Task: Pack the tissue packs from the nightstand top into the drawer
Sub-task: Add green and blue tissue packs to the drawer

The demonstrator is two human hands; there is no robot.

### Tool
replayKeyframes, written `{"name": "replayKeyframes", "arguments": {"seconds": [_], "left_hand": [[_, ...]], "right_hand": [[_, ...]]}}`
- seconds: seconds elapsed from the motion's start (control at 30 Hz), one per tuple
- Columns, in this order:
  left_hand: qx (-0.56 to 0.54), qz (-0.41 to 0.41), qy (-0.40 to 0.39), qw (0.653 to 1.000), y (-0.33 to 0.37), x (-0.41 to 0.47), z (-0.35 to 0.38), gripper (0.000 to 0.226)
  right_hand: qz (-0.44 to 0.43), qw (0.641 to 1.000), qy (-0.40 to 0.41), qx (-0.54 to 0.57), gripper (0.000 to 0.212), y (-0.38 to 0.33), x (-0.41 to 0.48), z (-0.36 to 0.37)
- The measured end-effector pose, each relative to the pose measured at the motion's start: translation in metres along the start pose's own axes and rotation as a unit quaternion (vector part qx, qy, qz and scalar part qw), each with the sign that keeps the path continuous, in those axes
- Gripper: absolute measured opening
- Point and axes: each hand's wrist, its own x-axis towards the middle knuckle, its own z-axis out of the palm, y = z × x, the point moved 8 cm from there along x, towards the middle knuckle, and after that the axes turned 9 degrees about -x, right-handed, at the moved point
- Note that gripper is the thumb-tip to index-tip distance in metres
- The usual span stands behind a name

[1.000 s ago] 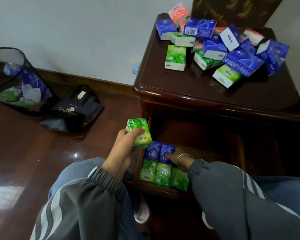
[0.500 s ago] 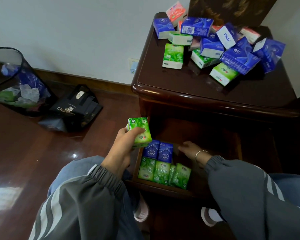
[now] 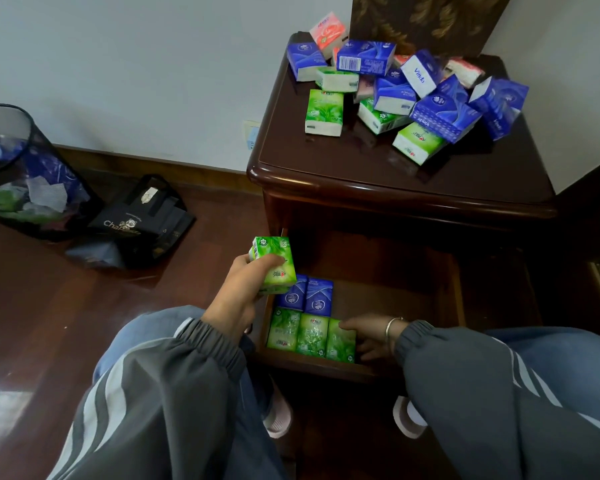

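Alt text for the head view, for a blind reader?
A person's left hand holds a green tissue pack by the open drawer, while the right hand holds the rightmost green pack of three lined up inside, two blue packs behind. Many packs lie heaped on the nightstand top.

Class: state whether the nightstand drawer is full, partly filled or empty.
Partly filled: the dark wooden drawer holds five tissue packs at its left; bare wood shows beside them.

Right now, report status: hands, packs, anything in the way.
Left hand grips green pack over drawer edge. Right hand touches rightmost front-row pack. Five packed, pile left on nightstand. Drawer's right half free.
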Motion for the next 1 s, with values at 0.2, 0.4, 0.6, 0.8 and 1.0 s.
{"name": "replayKeyframes", "arguments": {"seconds": [0.2, 0.4, 0.6, 0.8, 1.0], "left_hand": [[0.009, 0.004, -0.001, 1.000, 0.000, -0.003, 0.005, 0.050], [0.010, -0.002, -0.004, 1.000, -0.003, -0.005, 0.010, 0.049], [0.024, -0.007, -0.014, 1.000, -0.005, -0.006, 0.015, 0.049], [0.033, -0.041, -0.095, 0.994, -0.014, -0.016, 0.037, 0.051], [0.040, -0.056, -0.184, 0.981, -0.026, -0.033, 0.062, 0.051]], "right_hand": [[-0.002, 0.999, 0.026, -0.019, 0.050, -0.001, -0.003, 0.003], [-0.051, 0.987, 0.145, -0.041, 0.041, -0.001, 0.002, -0.008], [-0.052, 0.986, 0.155, -0.024, 0.058, -0.013, -0.013, -0.014], [-0.232, 0.957, 0.127, 0.115, 0.031, -0.077, -0.078, -0.038], [-0.280, 0.956, -0.010, 0.089, 0.023, -0.090, -0.115, -0.040]]}}
